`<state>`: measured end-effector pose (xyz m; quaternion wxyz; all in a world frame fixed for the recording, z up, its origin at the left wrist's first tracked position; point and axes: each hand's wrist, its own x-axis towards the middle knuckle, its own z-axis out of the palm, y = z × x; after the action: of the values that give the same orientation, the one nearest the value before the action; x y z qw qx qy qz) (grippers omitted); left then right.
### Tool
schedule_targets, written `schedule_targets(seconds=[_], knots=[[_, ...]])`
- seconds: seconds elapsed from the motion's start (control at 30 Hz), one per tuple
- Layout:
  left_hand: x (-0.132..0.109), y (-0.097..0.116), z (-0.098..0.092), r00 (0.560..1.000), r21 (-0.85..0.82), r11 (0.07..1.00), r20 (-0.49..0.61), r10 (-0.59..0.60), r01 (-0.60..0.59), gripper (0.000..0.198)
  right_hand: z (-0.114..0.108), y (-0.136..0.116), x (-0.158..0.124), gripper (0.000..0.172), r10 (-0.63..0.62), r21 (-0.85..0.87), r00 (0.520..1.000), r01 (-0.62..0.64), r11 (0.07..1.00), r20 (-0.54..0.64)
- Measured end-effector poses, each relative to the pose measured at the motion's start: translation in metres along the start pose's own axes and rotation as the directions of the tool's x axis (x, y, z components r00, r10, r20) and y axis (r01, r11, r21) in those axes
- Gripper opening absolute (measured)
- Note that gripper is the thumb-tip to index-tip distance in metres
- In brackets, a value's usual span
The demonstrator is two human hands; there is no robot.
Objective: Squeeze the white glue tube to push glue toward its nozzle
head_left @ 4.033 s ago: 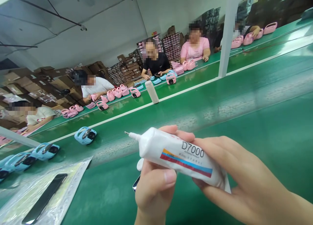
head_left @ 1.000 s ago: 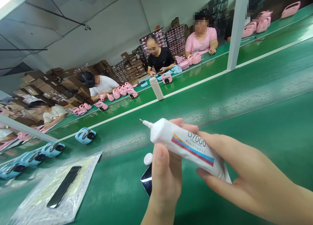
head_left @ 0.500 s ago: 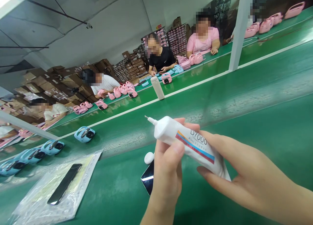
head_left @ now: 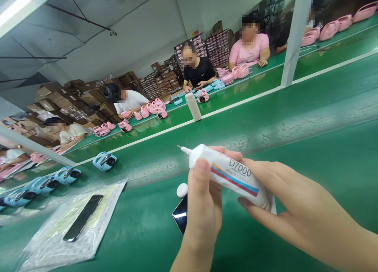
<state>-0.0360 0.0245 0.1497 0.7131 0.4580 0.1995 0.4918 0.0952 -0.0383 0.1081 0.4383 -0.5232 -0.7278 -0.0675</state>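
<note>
1. One left hand (head_left: pixel 205 203) and one right hand (head_left: pixel 295 205) are holding closed grips around one white squeezable D7000 tube (head_left: pixel 232 177) above the green table (head_left: pixel 141 228).
2. One round white cap (head_left: pixel 182 190) is lying beside one glossy dark panel (head_left: pixel 180 215).
3. One beige cylinder (head_left: pixel 193 107) is standing farther off.

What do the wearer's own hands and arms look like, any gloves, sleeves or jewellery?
The left hand and right hand are both bare, without gloves. No sleeve, watch, bracelet or cable shows on either side up to the picture's edge. I see no rings or markings, though parts of both are hidden.
</note>
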Motion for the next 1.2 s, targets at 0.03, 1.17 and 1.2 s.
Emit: schedule_targets(seconds=[0.03, 1.17, 1.2], knots=[[0.000, 0.001, 0.000, 1.000, 0.010, 1.000, -0.010, -0.015, 0.015, 0.035, 0.000, 0.000, 0.000, 0.034, 0.003, 0.007, 1.000, -0.003, 1.000, 0.001], [0.004, 0.014, -0.009, 0.999, 0.495, 0.869, -0.019, 0.039, -0.025, 0.037, -0.009, 0.004, 0.000, 0.036, 0.079, 0.155, 0.997, -0.078, 0.985, -0.004], [0.005, 0.015, -0.010, 0.999, 0.523, 0.852, -0.026, 0.039, -0.019, 0.036, -0.010, 0.005, 0.001, 0.036, 0.073, 0.138, 0.997, -0.070, 0.988, -0.019]])
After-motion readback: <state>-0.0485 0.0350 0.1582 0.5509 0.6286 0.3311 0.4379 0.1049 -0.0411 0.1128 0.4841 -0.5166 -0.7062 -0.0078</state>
